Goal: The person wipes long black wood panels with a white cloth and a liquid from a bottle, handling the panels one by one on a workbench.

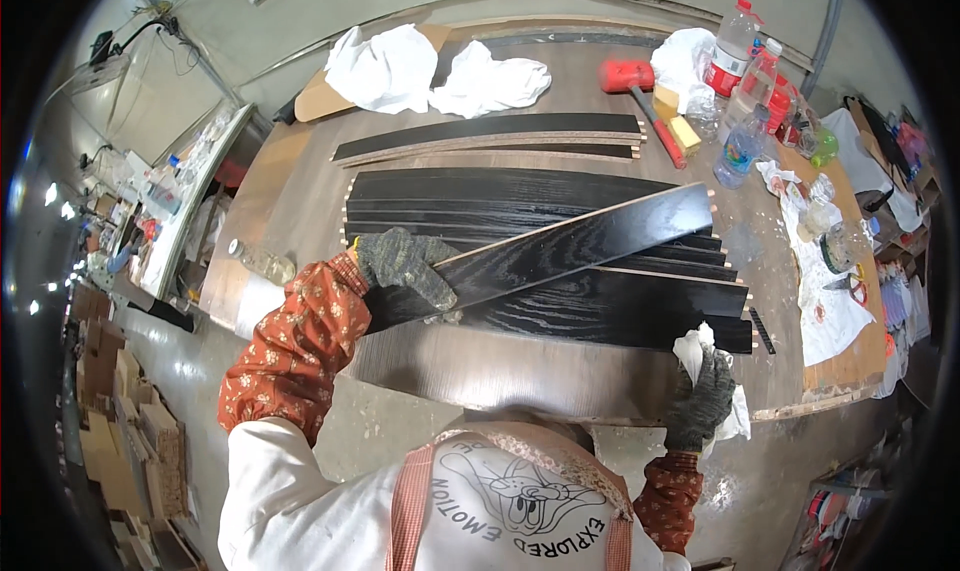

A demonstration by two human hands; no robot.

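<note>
Left hand (405, 263), gloved, closed over the near end of a black plank (560, 249), fingers wrapped across its top face. Plank runs diagonally up and right from that hand, far end raised over the stack of black planks (600, 306) lying flat on the table (290, 201). Right hand (703, 396), gloved, clenched around a white rag (692, 351) at the table's near right edge, just below the stack's right end; rag touches or nearly touches the stack corner, cannot tell which. The two hands are well apart, plank only in the left.

Behind the stack: thinner black strips (490, 131), then two white cloths (440, 71). Right rear: red mallet (640, 91), yellow blocks (678, 121), plastic bottles (745, 101). White sheet (835, 321) with small clutter on the right side. Clear bottle (262, 263) lies at the left table edge, near the left wrist. Nothing lies between the held plank and the stack.
</note>
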